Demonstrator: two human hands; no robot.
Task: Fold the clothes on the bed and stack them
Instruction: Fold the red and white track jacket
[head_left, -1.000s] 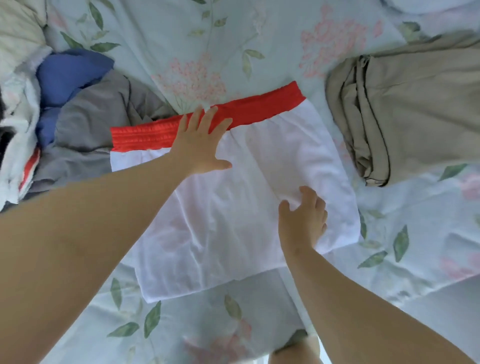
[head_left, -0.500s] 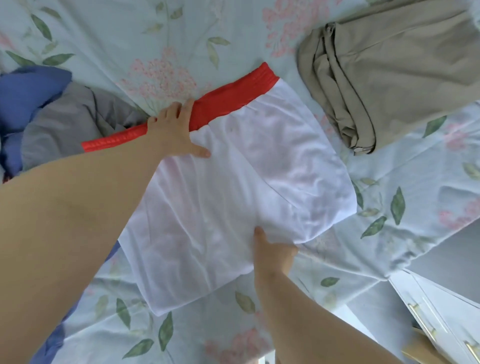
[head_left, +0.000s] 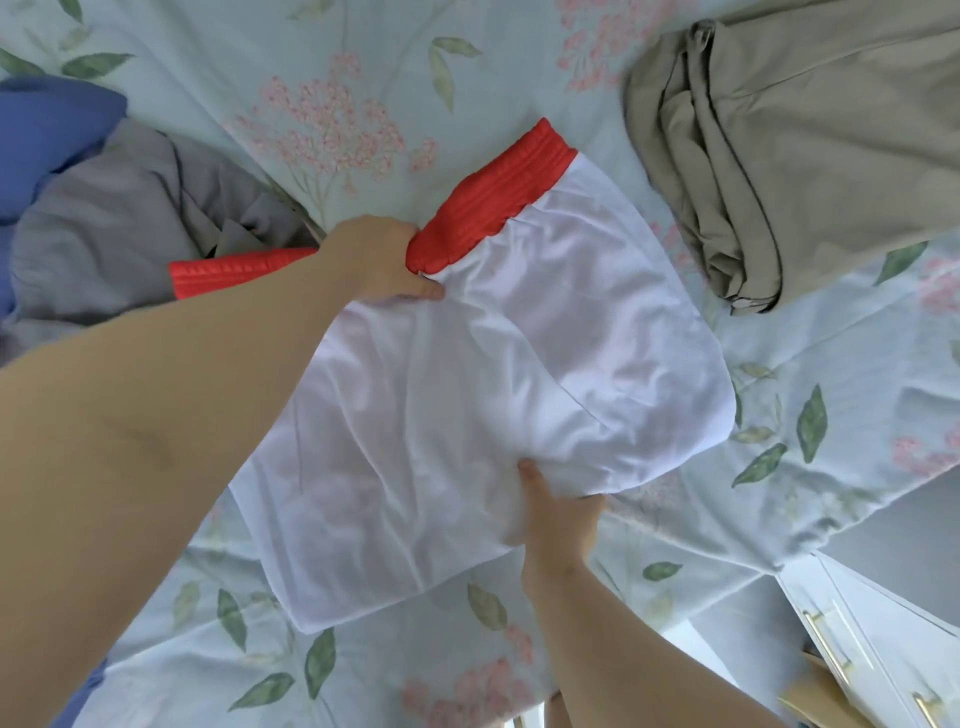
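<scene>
The white shorts (head_left: 467, 415) lie spread on the floral bed (head_left: 337, 78), with the red waistband (head_left: 493, 208) at the far edge. Your left hand (head_left: 379, 265) grips the waistband near its middle, fingers curled round the band and thumb pressed on the white fabric just below. Your right hand (head_left: 556, 519) pinches the near hem, thumb on top and fingers tucked beneath the cloth. A folded khaki garment (head_left: 805, 156) lies apart to the right. A grey garment (head_left: 119, 234) and a blue garment (head_left: 47, 135) lie crumpled to the left.
</scene>
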